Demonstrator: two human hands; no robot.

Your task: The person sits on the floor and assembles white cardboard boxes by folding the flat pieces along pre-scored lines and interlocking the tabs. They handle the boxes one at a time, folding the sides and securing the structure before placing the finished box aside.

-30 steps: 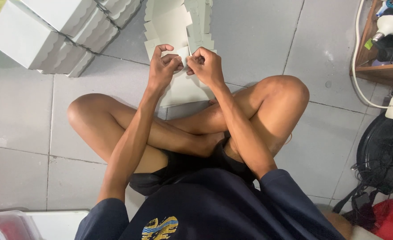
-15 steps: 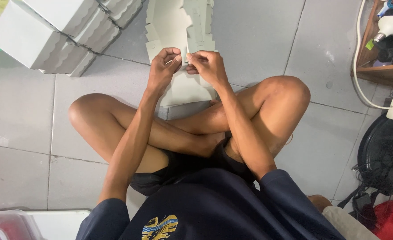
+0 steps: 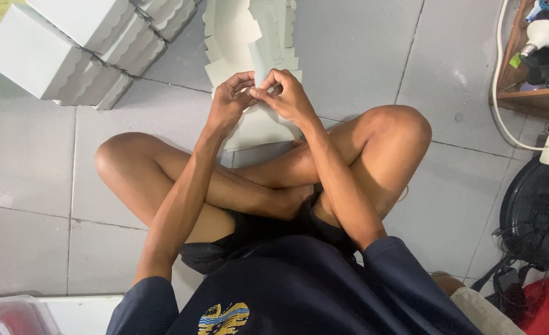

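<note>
On the grey tiled floor [image 3: 361, 68], seen from my head camera, I sit cross-legged with both arms stretched forward over my knees. My left hand [image 3: 231, 99] and right hand [image 3: 287, 96] meet just above a flat white cardboard box blank [image 3: 259, 124] that lies on the tiles in front of my shins. The fingers [image 3: 244, 79] of my left hand are curled and pressed together at the tips, pinching a flap of the blank; the fingers [image 3: 271, 80] of my right hand are bent the same way, pinching that flap from the other side, so the two hands touch at the fingertips. Just beyond the hands, more flat white blanks with scalloped edges [image 3: 249, 31] lie fanned out on the floor, overlapping one another. At the upper left, a stack of folded white boxes with scalloped lids [image 3: 76, 49] rests well apart from my hands. At the right edge stands a wooden shelf [image 3: 535, 99] with a white cable [image 3: 504, 93] hanging beside it, and below that a black fan [image 3: 538, 217] sits on the floor near a red bag [image 3: 547, 307]. A clear plastic container [image 3: 7, 313] shows at the lower left corner.
</note>
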